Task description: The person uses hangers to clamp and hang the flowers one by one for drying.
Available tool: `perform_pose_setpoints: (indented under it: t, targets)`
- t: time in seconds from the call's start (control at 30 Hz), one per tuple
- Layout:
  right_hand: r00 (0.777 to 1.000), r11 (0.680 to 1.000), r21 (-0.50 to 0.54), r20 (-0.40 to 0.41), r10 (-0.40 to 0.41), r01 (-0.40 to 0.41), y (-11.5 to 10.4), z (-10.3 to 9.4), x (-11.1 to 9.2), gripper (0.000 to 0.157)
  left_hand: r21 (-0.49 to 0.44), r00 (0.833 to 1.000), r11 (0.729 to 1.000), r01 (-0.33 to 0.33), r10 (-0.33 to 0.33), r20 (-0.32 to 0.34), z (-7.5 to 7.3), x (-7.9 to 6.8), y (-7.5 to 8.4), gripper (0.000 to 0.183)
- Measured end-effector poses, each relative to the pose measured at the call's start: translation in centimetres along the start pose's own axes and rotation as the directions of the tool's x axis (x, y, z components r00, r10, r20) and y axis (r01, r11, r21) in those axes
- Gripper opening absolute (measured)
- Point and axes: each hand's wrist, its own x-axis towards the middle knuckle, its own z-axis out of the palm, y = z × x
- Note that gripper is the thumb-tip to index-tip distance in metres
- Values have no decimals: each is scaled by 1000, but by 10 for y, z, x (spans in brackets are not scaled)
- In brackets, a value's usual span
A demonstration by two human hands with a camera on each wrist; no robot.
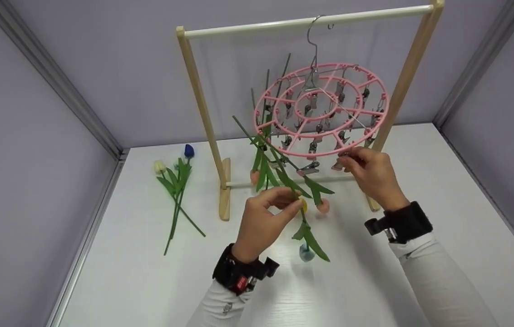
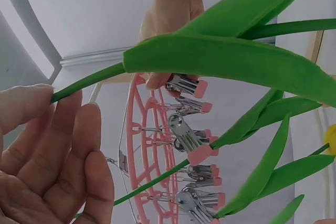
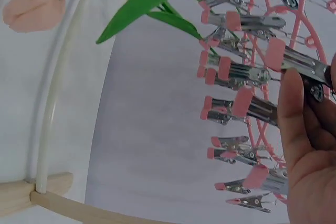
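Note:
My left hand (image 1: 261, 222) pinches the green stem of an artificial tulip with a light blue head (image 1: 306, 253), which hangs head down. In the left wrist view its stem (image 2: 89, 81) is between thumb and fingertip. My right hand (image 1: 373, 175) holds a metal clip (image 3: 299, 59) with pink tips at the front right rim of the round pink clip hanger (image 1: 279, 150). Other clips hang around the rings. A pink tulip (image 1: 323, 206) and another pink tulip (image 1: 254, 177) hang head down at the hanger's left and front. The yellow tulip (image 1: 303, 206) is partly hidden behind my left hand.
The hanger's metal hook (image 1: 311, 34) hangs on the white bar (image 1: 248, 28) of a wooden rack (image 1: 202, 106). At left on the white table (image 1: 121, 254) lie loose tulips, including a dark blue one (image 1: 189, 151) and a cream one (image 1: 160, 166). Grey-lilac panels enclose the table.

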Motion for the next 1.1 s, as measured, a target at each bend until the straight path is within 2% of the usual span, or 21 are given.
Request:
perform_pose_setpoints:
  t: [0.13,0.27,0.43,0.57,0.7,1.1]
  targets:
    - [992,998,61,-125,18,-10,-4,14,-8,11,-24,999,999,46,-46,-17,2,11,-3,17]
    - [974,978,197,-202,104,-64,-11,27,-16,12,-49,995,995,91,-92,-31,4,21,-6,15]
    - [944,891,437,-227,239,-121,-21,41,-23,19,-63,989,989,136,-139,-48,8,30,-12,13]
    - [915,807,570,-229,333,-151,-31,48,-25,25,-72,982,983,169,-174,-68,11,36,-15,10]
    - [896,735,664,-231,378,-139,-38,52,-27,25,-83,978,980,181,-189,-88,14,41,-17,8]
    - [904,748,650,-229,361,-134,-43,56,-29,25,-177,974,972,156,-181,-134,21,49,-17,9]
